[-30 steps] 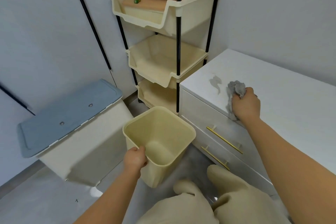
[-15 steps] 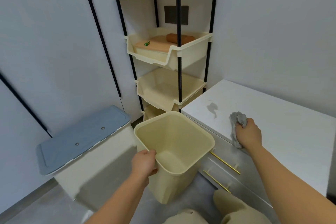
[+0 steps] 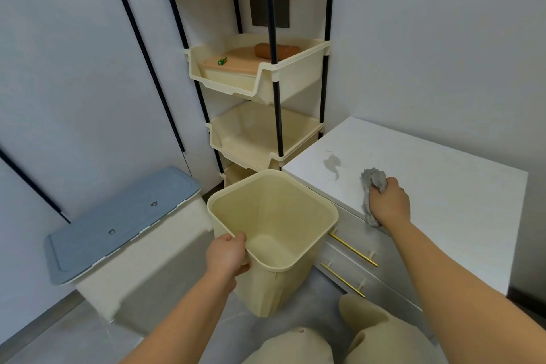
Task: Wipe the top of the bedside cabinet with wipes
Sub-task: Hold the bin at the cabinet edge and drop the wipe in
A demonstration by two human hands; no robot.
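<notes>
Our right hand [image 3: 390,204] is closed around a crumpled grey wipe [image 3: 373,190], pressing it onto the white top of the bedside cabinet [image 3: 443,174] at its front edge; part of the wipe hangs over that edge below our knuckles. Just beyond the hand, toward the far left corner of the top, a grey smear [image 3: 332,164] lies apart from the wipe. Compared with a second ago, the hand sits in much the same spot at the front edge and the smear looks unchanged, though the wipe now trails lower over the edge.

Our left hand [image 3: 227,255] grips the near rim of the empty cream bin [image 3: 274,239], fingers curled inside and thumb outside. The bin has risen since the earlier frame: its far rim now sits close beside the cabinet's front left corner, roughly level with the top, just left of our right hand, where before it hung well below.

Below the right hand, two gold drawer handles [image 3: 351,250] run along the cabinet front. Beyond the bin stands the cream shelf rack [image 3: 266,83], its upper tray holding a wooden board, a brown roll and a small green item. More of the rack shows than before, including its flat top. Left of our left hand is the blue-lidded container [image 3: 118,221]. Our knees [image 3: 369,331] show at the bottom.
</notes>
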